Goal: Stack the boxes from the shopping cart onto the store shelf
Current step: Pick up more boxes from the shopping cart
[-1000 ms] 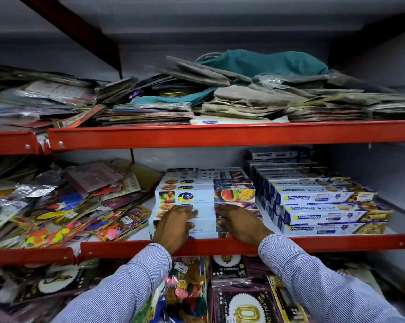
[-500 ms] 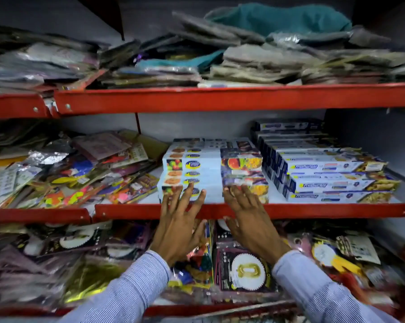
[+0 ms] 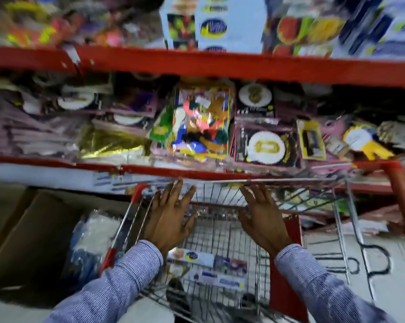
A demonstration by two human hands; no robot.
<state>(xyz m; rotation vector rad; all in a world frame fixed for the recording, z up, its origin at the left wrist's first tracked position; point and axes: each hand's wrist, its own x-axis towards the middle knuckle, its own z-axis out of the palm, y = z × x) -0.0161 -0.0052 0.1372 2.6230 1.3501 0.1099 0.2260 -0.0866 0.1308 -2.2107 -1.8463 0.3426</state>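
Observation:
My left hand (image 3: 171, 217) and my right hand (image 3: 262, 217) hover side by side over the wire shopping cart (image 3: 222, 231), fingers spread, holding nothing. Low in the cart lie long white boxes (image 3: 206, 259), one above another (image 3: 220, 279). Blurred at the top of the view, the stack of white boxes (image 3: 215, 24) with fruit pictures stands on the red store shelf (image 3: 220, 64). Blue-and-white boxes (image 3: 383, 31) sit to the right of that stack.
Below that shelf, a lower red shelf (image 3: 173, 170) holds balloon packs (image 3: 201, 127) and foil number packets (image 3: 266, 145). A brown cardboard carton (image 3: 33, 234) stands left of the cart, with a plastic-wrapped bundle (image 3: 89, 241) beside it. A red upright post (image 3: 404, 197) rises at right.
Both hands left the stacked boxes on the shelf and dropped down over the cart. The view tilted down from the shelves to the cart.

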